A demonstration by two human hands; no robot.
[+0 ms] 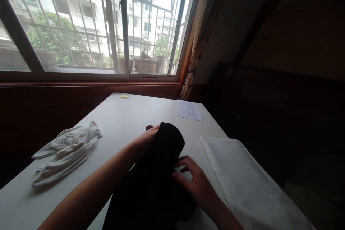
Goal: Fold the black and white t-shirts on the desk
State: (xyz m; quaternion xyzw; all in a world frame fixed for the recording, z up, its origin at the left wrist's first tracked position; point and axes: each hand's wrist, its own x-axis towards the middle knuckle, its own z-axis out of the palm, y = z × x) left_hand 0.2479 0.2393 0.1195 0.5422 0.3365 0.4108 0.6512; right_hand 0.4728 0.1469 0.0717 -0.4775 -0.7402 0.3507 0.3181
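Note:
A black cloth item (161, 179), perhaps a garment, rises from the near edge in the middle of the view, its top folded over in a rounded bulge. My left hand (147, 140) reaches behind that top and holds it up; the cloth hides most of its fingers. Close to the left knuckles is a small dark round thing (149, 128) whose kind I cannot make out. Curved beside the cloth's right edge, my right hand (192, 178) has thumb and fingers apart, their tips at or very near the fabric.
On the left of the white table (134, 111) lies a crumpled white cloth (70, 149). A flat white fabric piece (250, 172) covers the right side. Printed papers (189, 110) and a yellow sticky note (124, 96) rest toward the far edge, below a barred window (94, 25).

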